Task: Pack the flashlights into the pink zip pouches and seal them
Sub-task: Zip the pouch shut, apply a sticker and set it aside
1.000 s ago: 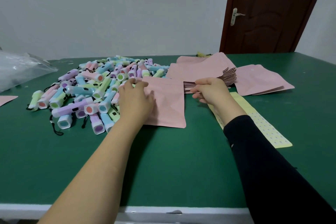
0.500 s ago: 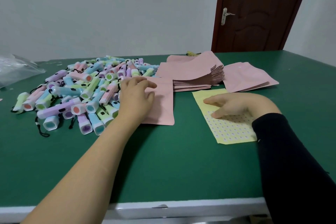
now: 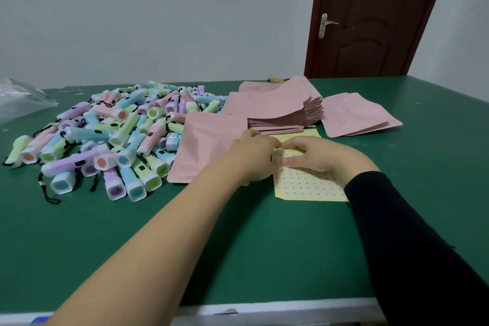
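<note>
**Hands at the sticker sheet**

The left hand [image 3: 255, 157] and right hand [image 3: 326, 157] meet on a yellow sticker sheet [image 3: 304, 188] on the green surface [image 3: 238, 246], fingers bent; whether they pinch it cannot be told. One pink pouch [image 3: 203, 151] lies flat under the left wrist, between the sheet and the heaped flashlights [image 3: 119, 135]; stacked pouches [image 3: 275, 111] lie behind.

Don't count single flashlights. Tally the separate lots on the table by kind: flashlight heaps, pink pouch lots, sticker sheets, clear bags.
Flashlight heap: 1
Pink pouch lots: 3 (single pouch, fanned stack, small lot at right)
Yellow sticker sheet: 1
Clear plastic bag: 1
Total: 6
</note>
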